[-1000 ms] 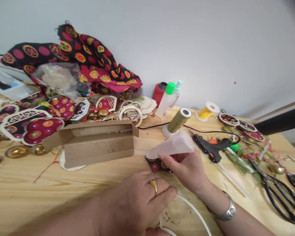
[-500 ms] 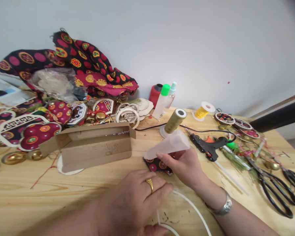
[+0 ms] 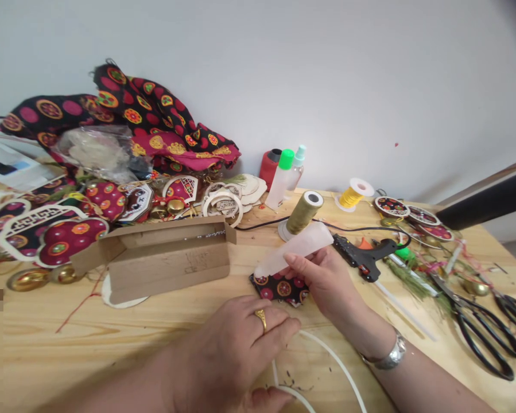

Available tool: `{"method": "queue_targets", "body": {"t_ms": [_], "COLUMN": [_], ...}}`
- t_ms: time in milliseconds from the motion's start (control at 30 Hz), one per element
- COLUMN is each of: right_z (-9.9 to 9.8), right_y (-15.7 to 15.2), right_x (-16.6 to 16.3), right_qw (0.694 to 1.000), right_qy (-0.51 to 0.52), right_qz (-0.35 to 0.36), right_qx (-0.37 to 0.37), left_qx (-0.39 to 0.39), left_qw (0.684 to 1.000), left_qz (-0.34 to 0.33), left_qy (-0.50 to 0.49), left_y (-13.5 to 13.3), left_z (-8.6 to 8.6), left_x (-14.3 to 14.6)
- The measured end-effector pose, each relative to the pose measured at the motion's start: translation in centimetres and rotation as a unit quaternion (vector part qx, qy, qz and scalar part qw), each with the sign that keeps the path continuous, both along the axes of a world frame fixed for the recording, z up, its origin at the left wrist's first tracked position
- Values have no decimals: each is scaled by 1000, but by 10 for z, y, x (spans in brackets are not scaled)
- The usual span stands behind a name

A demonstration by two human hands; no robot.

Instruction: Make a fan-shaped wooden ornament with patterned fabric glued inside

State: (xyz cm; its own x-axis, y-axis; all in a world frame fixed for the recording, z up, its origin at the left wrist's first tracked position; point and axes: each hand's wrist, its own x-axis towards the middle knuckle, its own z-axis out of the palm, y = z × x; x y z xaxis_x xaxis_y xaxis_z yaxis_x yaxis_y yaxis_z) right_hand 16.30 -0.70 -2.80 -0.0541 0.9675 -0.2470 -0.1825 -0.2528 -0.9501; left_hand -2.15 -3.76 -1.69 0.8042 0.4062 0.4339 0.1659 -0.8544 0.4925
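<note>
- Translucent bottle [image 3: 294,249]: located above the fabric piece [image 3: 279,288], tilted, narrow end low. We grasp it in the right hand [image 3: 326,278], thumb on the near side. Whether it touches the fabric, we cannot tell.
- White frame [image 3: 346,373]: located nearer to us than the fabric. We hold it with the left hand [image 3: 240,344], which hides part of it.
- Caution, drips: if the low end is uncapped, which we cannot confirm, a hard squeeze could spot the fabric.
- Caution, slip: a loose thumb could let the bottle roll against the thread spool [image 3: 303,215].
- Caution, shift: uneven left-hand pressure could skew the frame.
- Caution, collision: a rightward sweep could strike the glue gun [image 3: 372,255]; we cannot judge its heat.
</note>
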Motion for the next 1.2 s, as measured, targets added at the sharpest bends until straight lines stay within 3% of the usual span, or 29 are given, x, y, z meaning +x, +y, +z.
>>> {"method": "queue_targets", "body": {"t_ms": [267,400,500,767,933,1200], "right_z": [6,3,3,7,6,7], "right_y": [-6,-12,-14,-10,-9,-12], "right_x": [-7,-4,-1,-2,-4,2], "right_qw": [993,958,941,983,978,942], "right_qy": [-102,-232,-257,-109,-156,-254], "right_qz": [8,-12,-2,-1,34,47], "right_qx": [52,170,221,147,136,217], "left_qx": [0,2,3,-3,-7,-8], "left_qw": [1000,1000,1000,1000,1000,1000], "left_qz": [4,12,18,8,12,23], "left_qy": [15,9,9,21,16,14], "left_y": [-3,-3,-2,-2,-3,-4], "left_z": [-4,-3,-3,-3,-3,-3], "left_x": [-3,-2,-1,-2,-2,-2]}}
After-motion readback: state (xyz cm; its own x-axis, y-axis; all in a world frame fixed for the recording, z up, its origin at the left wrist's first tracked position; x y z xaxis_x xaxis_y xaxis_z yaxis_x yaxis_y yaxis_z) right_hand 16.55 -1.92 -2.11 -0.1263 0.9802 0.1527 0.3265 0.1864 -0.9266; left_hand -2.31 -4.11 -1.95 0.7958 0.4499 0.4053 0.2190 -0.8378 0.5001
